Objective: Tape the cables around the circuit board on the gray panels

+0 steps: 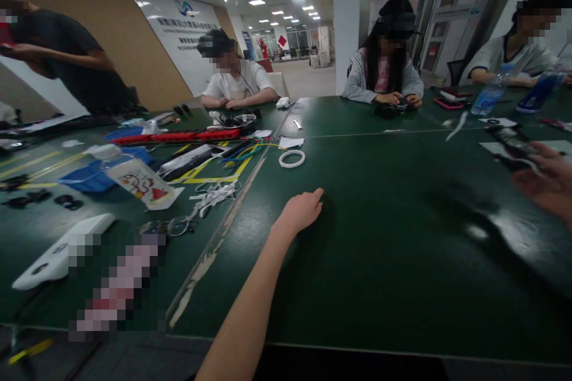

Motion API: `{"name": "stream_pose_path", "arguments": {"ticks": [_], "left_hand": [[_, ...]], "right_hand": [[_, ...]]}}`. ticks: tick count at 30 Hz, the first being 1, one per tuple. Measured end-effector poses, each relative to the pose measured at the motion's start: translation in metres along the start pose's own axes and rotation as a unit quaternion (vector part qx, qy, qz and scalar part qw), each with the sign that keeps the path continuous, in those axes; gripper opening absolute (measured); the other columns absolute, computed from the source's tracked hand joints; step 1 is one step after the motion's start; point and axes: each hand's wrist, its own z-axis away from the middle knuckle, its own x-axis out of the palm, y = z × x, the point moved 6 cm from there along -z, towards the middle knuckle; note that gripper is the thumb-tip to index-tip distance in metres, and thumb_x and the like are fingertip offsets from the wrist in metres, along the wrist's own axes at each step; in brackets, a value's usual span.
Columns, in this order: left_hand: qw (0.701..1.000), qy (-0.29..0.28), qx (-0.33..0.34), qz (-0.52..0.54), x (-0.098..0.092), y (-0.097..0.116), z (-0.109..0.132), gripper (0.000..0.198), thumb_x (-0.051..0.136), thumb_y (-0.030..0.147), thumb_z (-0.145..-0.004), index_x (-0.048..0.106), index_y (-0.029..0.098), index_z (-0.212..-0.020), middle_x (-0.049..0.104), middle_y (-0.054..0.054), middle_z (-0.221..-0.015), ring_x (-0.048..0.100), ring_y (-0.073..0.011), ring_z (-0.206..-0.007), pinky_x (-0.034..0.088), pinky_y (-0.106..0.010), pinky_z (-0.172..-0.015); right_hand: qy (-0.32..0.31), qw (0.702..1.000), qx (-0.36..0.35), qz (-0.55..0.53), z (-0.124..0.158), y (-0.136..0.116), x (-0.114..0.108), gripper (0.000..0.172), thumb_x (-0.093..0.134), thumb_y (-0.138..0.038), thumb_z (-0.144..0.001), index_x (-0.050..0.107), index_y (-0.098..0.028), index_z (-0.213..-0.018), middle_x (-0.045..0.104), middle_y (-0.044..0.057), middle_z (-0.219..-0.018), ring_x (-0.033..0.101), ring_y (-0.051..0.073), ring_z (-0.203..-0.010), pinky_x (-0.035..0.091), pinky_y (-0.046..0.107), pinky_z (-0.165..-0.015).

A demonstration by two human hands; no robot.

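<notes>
My left hand (302, 212) rests on the green table, its index finger reaching forward and the other fingers loosely bent. Nothing shows in it. A white ring-shaped roll (292, 158) lies just beyond it, apart from the fingers. At the right edge my right hand (547, 181) is smeared by motion. It grips a dark object with a pale strip (513, 144), whose kind I cannot make out. Under that object lies a whitish sheet (560, 147).
Cables, a blue tray (87, 177), a printed pouch (142, 183), glasses (179, 226) and a white device (62, 253) crowd the left. A small wrench (298, 125) lies ahead. Bottles (491, 92) stand at far right. Several people are around the table (379, 286).
</notes>
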Motion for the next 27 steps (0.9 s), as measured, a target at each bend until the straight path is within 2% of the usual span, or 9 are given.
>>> {"name": "stream_pose_path", "arguments": {"ticks": [3,6,11,15,18,20,22,24,27], "left_hand": [[1.000,0.013,0.009,-0.011,0.000,0.000,0.000,0.035,0.036,0.032,-0.091,0.041,0.022,-0.124,0.064,-0.010,-0.102,0.062,-0.0243,-0.089,0.048,-0.033,-0.072],[0.999,0.036,0.011,-0.016,-0.002,-0.001,-0.001,0.032,0.036,0.031,-0.091,0.044,0.023,-0.121,0.064,-0.009,-0.100,0.062,-0.0240,-0.089,0.048,-0.033,-0.072],[0.992,0.124,-0.038,0.000,-0.017,-0.003,0.002,0.029,0.034,0.031,-0.092,0.045,0.023,-0.118,0.063,-0.007,-0.103,0.061,-0.0215,-0.089,0.046,-0.031,-0.074],[0.974,0.203,-0.058,0.081,-0.030,-0.005,0.004,0.027,0.031,0.031,-0.094,0.051,0.022,-0.110,0.063,-0.005,-0.103,0.059,-0.0191,-0.092,0.044,-0.029,-0.078],[0.949,0.235,-0.051,0.206,-0.033,-0.008,0.002,0.037,0.027,0.039,-0.095,0.058,0.019,-0.098,0.064,-0.005,-0.096,0.059,-0.0175,-0.089,0.044,-0.028,-0.080],[0.925,0.204,-0.044,0.318,-0.028,-0.009,-0.002,0.047,0.024,0.047,-0.094,0.061,0.017,-0.094,0.065,-0.005,-0.091,0.059,-0.0170,-0.085,0.045,-0.028,-0.078],[0.895,0.137,-0.035,0.424,-0.019,-0.007,-0.006,0.049,0.030,0.052,-0.091,0.062,0.015,-0.095,0.065,-0.005,-0.087,0.060,-0.0167,-0.081,0.047,-0.028,-0.073],[0.861,0.075,-0.020,0.503,-0.012,-0.003,-0.008,0.043,0.043,0.050,-0.086,0.062,0.014,-0.097,0.066,-0.006,-0.086,0.061,-0.0161,-0.079,0.047,-0.027,-0.071],[0.818,0.023,-0.004,0.575,-0.007,0.003,-0.006,0.033,0.056,0.041,-0.080,0.064,0.013,-0.095,0.067,-0.007,-0.089,0.062,-0.0151,-0.079,0.047,-0.026,-0.071]], "right_hand": [[-0.116,0.985,0.123,0.045,0.040,0.063,0.039,0.032,0.069,-0.025,-0.075,0.066,-0.037,-0.105,0.049,0.001,-0.133,0.063,0.007,-0.079,0.049,0.017,-0.069],[-0.209,0.959,0.164,0.098,0.074,0.101,0.074,0.042,0.076,-0.027,-0.067,0.065,-0.038,-0.106,0.059,-0.001,-0.117,0.061,0.013,-0.091,0.053,0.020,-0.072],[-0.337,0.923,0.146,0.117,0.109,0.108,0.123,0.039,0.076,-0.032,-0.065,0.066,-0.036,-0.103,0.060,-0.002,-0.110,0.058,0.018,-0.098,0.053,0.028,-0.079],[-0.387,0.905,0.117,0.136,0.128,0.103,0.141,0.036,0.073,-0.034,-0.068,0.065,-0.035,-0.103,0.060,-0.001,-0.106,0.058,0.018,-0.092,0.051,0.032,-0.076],[-0.410,0.895,0.118,0.131,0.136,0.107,0.147,0.036,0.072,-0.033,-0.069,0.065,-0.034,-0.104,0.060,-0.001,-0.106,0.058,0.018,-0.091,0.049,0.030,-0.074],[-0.422,0.890,0.127,0.120,0.138,0.112,0.150,0.036,0.071,-0.031,-0.070,0.064,-0.034,-0.105,0.059,-0.002,-0.107,0.057,0.016,-0.090,0.048,0.028,-0.073],[-0.427,0.888,0.136,0.105,0.138,0.116,0.151,0.034,0.070,-0.029,-0.071,0.064,-0.033,-0.105,0.059,-0.002,-0.108,0.057,0.015,-0.089,0.047,0.027,-0.071],[-0.426,0.889,0.146,0.088,0.138,0.119,0.150,0.033,0.069,-0.027,-0.072,0.064,-0.033,-0.104,0.059,-0.002,-0.107,0.056,0.014,-0.087,0.046,0.026,-0.071],[-0.424,0.888,0.159,0.072,0.135,0.122,0.148,0.032,0.068,-0.026,-0.074,0.064,-0.034,-0.104,0.058,-0.002,-0.108,0.055,0.014,-0.087,0.046,0.026,-0.071]]}}
